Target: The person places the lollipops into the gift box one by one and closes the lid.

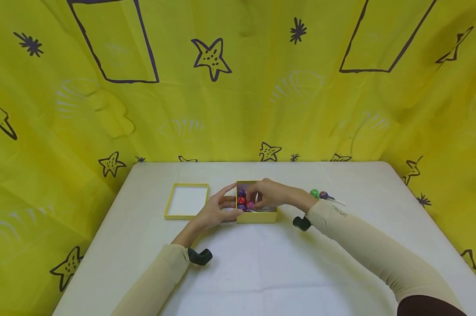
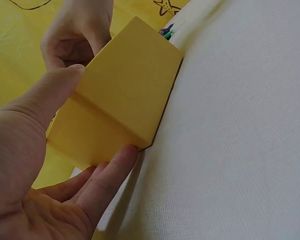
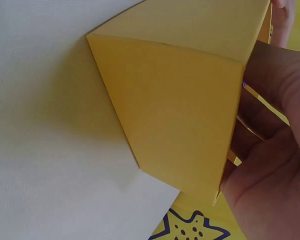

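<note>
A small yellow box [image 1: 257,218] stands open on the white table [image 1: 261,272], with several red, purple and pink lollipops [image 1: 242,200] inside. My left hand [image 1: 216,210] grips the box's left near corner, thumb on the top edge and fingers low on the wall [image 2: 125,90]. My right hand [image 1: 271,194] reaches over the box from the right. Its curled fingers [image 2: 75,35] pinch together among the lollipops, and what they pinch is mostly hidden. In the right wrist view the box's outer wall [image 3: 175,110] fills the frame, with my right palm [image 3: 275,165] beside it.
The box's yellow lid [image 1: 186,201] lies upturned just left of the box. A green lollipop [image 1: 314,193] and a purple lollipop [image 1: 323,195] lie on the table to the right, behind my right wrist. Yellow star-printed cloth [image 1: 238,87] walls in the table.
</note>
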`<state>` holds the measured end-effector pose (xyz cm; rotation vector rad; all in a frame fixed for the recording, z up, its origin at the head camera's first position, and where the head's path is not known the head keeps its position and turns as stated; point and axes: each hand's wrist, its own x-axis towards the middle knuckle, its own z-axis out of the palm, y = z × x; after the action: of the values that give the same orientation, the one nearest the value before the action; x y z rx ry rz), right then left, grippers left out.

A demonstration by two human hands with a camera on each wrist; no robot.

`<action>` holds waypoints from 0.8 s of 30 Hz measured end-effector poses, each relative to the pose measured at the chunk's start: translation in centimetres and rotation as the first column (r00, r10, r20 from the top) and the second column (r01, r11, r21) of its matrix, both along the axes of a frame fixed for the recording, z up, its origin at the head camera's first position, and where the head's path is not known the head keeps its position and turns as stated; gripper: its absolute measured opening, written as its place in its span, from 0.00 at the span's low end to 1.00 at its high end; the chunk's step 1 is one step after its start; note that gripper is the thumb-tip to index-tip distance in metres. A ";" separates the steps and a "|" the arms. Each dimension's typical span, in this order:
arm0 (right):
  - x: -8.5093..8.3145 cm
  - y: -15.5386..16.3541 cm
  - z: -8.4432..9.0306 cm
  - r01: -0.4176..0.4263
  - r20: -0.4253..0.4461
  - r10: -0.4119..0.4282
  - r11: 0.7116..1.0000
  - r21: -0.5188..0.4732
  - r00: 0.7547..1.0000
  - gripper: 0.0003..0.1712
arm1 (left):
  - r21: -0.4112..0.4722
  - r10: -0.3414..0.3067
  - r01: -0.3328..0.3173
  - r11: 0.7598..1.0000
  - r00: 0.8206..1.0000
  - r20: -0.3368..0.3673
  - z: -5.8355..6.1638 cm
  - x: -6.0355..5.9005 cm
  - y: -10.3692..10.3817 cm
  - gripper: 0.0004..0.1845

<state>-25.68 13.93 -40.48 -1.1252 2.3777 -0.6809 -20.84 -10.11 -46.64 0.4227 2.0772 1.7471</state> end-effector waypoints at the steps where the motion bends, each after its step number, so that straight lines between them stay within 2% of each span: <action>1: 0.0 0.0 -0.1 0.001 0.004 -0.001 1.000 0.002 1.000 0.07 | -0.004 -0.001 0.001 1.000 1.000 -0.001 0.0 0.0 0.0 0.47; 24: 0.2 -0.3 -0.4 0.027 0.025 -0.028 0.999 0.024 0.999 0.08 | -0.006 0.012 -0.012 1.000 1.000 -0.016 -0.2 -0.1 0.0 0.48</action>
<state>-25.45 13.64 -40.83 -1.0698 2.3778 -0.6711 -20.89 -10.10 -46.82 0.4239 2.0995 1.7497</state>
